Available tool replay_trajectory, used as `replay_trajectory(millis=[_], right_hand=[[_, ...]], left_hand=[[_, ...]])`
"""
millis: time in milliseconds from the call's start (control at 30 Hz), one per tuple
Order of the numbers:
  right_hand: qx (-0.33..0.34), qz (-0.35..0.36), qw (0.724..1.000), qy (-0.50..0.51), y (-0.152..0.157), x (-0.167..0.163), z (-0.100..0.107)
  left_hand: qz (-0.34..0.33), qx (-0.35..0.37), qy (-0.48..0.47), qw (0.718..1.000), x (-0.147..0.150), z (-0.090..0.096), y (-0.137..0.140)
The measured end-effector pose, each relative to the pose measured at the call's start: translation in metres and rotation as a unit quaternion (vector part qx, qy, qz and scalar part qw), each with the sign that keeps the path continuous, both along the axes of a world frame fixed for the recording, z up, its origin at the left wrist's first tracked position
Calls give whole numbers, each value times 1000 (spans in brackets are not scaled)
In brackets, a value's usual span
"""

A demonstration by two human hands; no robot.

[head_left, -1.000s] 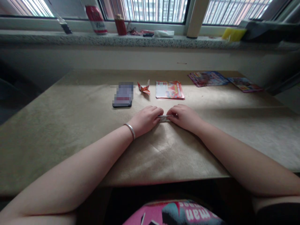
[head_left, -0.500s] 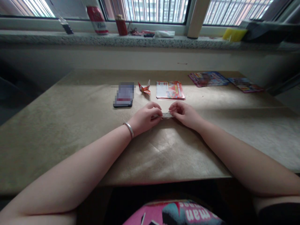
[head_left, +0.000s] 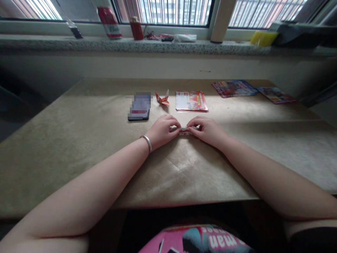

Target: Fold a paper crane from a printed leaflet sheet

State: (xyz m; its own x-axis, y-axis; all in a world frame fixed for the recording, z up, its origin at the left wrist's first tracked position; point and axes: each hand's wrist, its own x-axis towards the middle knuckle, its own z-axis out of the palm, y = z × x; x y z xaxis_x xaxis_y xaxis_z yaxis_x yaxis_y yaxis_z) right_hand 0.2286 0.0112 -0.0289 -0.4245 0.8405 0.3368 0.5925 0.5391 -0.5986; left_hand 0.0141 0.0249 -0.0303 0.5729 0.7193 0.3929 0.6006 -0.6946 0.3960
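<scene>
A small piece of folded paper (head_left: pixel 184 131), white with red print, lies between my hands low over the table. My left hand (head_left: pixel 164 130), with a silver bangle (head_left: pixel 147 143) at its wrist, pinches the left end between thumb and fingers. At the other end my right hand (head_left: pixel 206 130) pinches it the same way. My fingers hide both ends of the paper. Just beyond are a red and white folded paper figure (head_left: pixel 163 99) and a stack of printed red and white sheets (head_left: pixel 191 102).
A phone (head_left: pixel 139 106) lies left of the paper figure. Colourful booklets (head_left: pixel 234 88) rest at the table's (head_left: pixel 79 147) back right, with another (head_left: pixel 276 95) beside them. On the stone windowsill (head_left: pixel 158 47) stand a red can (head_left: pixel 109 23) and a red lighter-like cylinder (head_left: pixel 136 28).
My right hand has shifted slightly left, bringing both hands closer together. The paper has tilted, and its red-printed face now shows towards me.
</scene>
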Motion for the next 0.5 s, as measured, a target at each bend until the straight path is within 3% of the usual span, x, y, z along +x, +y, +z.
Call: replay_trajectory(millis=[300,500], right_hand=[[168,-16,973,-158,1,-3,-1],[146,-9,970,-197,-5,-8,0]], left_hand=[[-4,95,93,991,2,-3,-1],[-23,115,146,982,5,-1,-3]])
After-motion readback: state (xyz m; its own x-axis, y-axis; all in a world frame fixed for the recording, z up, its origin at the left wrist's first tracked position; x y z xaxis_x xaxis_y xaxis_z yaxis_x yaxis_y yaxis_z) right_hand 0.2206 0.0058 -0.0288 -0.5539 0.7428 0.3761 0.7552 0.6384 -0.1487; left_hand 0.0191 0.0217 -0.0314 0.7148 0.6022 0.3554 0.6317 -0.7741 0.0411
